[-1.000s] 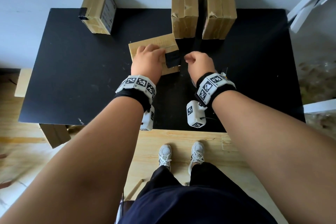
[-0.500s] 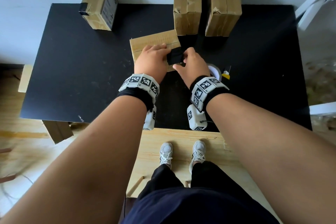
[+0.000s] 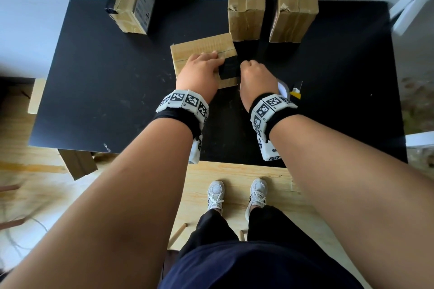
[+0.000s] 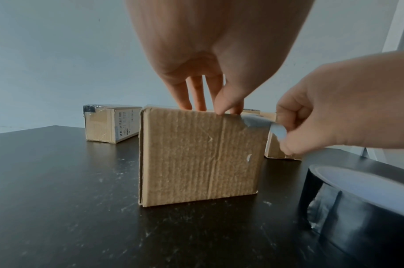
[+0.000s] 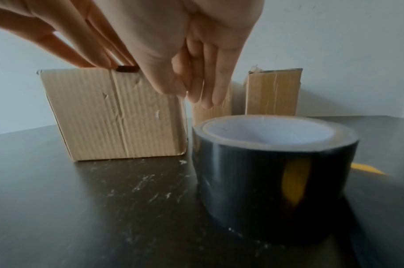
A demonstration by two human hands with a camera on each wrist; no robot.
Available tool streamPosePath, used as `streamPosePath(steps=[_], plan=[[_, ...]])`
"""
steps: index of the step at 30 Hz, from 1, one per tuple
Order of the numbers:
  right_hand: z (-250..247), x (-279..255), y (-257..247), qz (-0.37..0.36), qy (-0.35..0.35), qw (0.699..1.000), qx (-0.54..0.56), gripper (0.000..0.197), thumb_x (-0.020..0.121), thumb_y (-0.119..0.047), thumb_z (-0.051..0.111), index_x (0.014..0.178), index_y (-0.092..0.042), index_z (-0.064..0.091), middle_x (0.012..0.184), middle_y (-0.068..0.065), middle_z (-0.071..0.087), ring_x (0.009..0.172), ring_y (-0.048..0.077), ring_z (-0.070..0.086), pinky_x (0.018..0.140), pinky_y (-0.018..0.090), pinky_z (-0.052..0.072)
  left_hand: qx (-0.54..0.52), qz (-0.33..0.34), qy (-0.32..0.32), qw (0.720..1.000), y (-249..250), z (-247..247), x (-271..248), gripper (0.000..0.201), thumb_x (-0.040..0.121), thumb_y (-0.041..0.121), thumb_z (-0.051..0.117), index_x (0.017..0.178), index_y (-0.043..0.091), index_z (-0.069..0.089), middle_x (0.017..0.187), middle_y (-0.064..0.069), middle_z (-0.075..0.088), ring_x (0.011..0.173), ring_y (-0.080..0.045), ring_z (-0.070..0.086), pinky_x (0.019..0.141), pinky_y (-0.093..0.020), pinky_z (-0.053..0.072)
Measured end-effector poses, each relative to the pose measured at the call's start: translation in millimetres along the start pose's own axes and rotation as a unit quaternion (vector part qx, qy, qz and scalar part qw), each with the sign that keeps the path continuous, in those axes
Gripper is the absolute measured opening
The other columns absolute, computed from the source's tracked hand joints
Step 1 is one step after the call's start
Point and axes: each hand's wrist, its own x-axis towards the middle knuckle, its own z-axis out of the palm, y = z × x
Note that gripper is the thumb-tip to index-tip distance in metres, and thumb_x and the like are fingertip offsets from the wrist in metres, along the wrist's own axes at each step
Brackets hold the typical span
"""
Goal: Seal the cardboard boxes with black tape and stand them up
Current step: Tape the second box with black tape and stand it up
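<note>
A low cardboard box (image 3: 199,48) stands mid-table, its ribbed side facing me (image 4: 196,156). A black tape strip (image 3: 229,69) lies across its top near the right edge. My left hand (image 3: 200,73) rests on the box top, its straight fingers (image 4: 196,98) pressing down beside the tape. My right hand (image 3: 254,73) is at the box's right edge and pinches the tape's loose end (image 4: 277,131), which bends down over that edge. The black tape roll (image 5: 274,163) sits on the table just right of the box, partly hidden under my right wrist in the head view.
Two tall boxes (image 3: 246,0) (image 3: 297,0) stand at the back of the black table (image 3: 105,77). Another box (image 3: 131,2) with black tape on its end sits at the back left. A yellow cutter (image 3: 296,92) lies beside the roll. A white frame (image 3: 413,0) is at the right.
My right hand came in onto the tape on the box top, then slid to the right edge with the loose end. My left hand stayed on the box.
</note>
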Motion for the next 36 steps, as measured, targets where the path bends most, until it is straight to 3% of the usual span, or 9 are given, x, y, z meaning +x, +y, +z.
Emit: streamPosePath(steps=[5,8,12,16,18,23,28,31,36], plan=[[0,-14,11,0.078,-0.008,0.99,0.118,0.031,0.09,0.001,0.047,0.118,-0.01,0.055,0.119,0.007,0.057,0.109,0.023,0.055,0.077,0.028,0.04,-0.007,-0.012,0.002,1.0,1,1,-1,0.052,0.092,0.003,0.036,0.137,0.026,0.049,0.149,0.008,0.039,0.136,-0.019,0.028,0.111,-0.033,0.03],[-10,-4,12,0.188,0.005,0.947,0.261,0.029,0.096,-0.011,0.043,0.119,-0.017,0.058,0.118,-0.001,0.061,0.106,0.017,0.058,0.075,0.025,0.037,-0.008,-0.017,0.004,1.0,4,2,-1,0.05,0.094,0.004,0.036,0.137,0.025,0.049,0.149,0.008,0.038,0.137,-0.02,0.027,0.112,-0.031,0.024],[-12,20,5,0.22,-0.062,0.883,0.409,0.029,0.093,-0.012,0.043,0.115,-0.014,0.062,0.112,0.004,0.065,0.105,0.02,0.06,0.091,0.035,0.048,-0.013,-0.027,0.01,1.0,6,4,0,0.049,0.094,0.005,0.037,0.137,0.026,0.05,0.149,0.008,0.039,0.136,-0.019,0.028,0.112,-0.03,0.023],[-8,30,2,0.252,-0.115,0.836,0.473,0.024,0.097,-0.008,0.037,0.114,-0.008,0.052,0.088,0.01,0.061,0.069,0.017,0.062,0.073,0.03,0.054,-0.015,-0.029,0.011,0.999,5,6,0,0.049,0.094,0.005,0.037,0.136,0.026,0.051,0.148,0.008,0.039,0.137,-0.02,0.028,0.113,-0.03,0.022],[-7,30,2,0.264,-0.132,0.822,0.487,0.02,0.097,-0.007,0.037,0.111,-0.01,0.051,0.078,0.008,0.061,0.062,0.016,0.059,0.077,0.033,0.055,-0.014,-0.03,0.016,0.999,5,7,1,0.048,0.095,0.005,0.037,0.135,0.026,0.051,0.148,0.008,0.04,0.136,-0.02,0.029,0.112,-0.03,0.024],[-5,30,8,0.286,-0.1,0.79,0.533,0.024,0.092,0.004,0.048,0.107,-0.01,0.059,0.102,0.011,0.064,0.078,0.018,0.065,0.085,0.032,0.055,-0.013,-0.034,0.019,0.999,4,8,3,0.046,0.095,0.007,0.038,0.134,0.026,0.052,0.147,0.008,0.041,0.135,-0.02,0.03,0.111,-0.031,0.027],[-1,29,8,0.335,-0.098,0.713,0.608,0.022,0.088,0.012,0.051,0.096,-0.007,0.057,0.083,0.012,0.061,0.075,0.022,0.064,0.089,0.036,0.055,-0.02,-0.029,0.038,0.999,1,13,5,0.043,0.095,0.008,0.04,0.131,0.024,0.056,0.145,0.007,0.044,0.131,-0.02,0.035,0.109,-0.03,0.03],[0,26,10,0.325,-0.084,0.723,0.603,0.02,0.089,0.011,0.053,0.101,-0.005,0.054,0.079,0.009,0.058,0.068,0.019,0.06,0.084,0.036,0.056,-0.021,-0.028,0.041,0.999,0,15,6,0.043,0.095,0.007,0.041,0.131,0.024,0.056,0.144,0.007,0.045,0.131,-0.02,0.035,0.109,-0.029,0.03],[2,27,6,0.286,-0.06,0.817,0.496,0.013,0.091,-0.001,0.057,0.096,-0.013,0.056,0.09,0.006,0.061,0.07,0.017,0.062,0.07,0.03,0.06,-0.025,-0.032,0.038,0.998,0,14,6,0.048,0.092,0.004,0.04,0.132,0.025,0.055,0.144,0.008,0.045,0.131,-0.02,0.034,0.109,-0.03,0.031]])
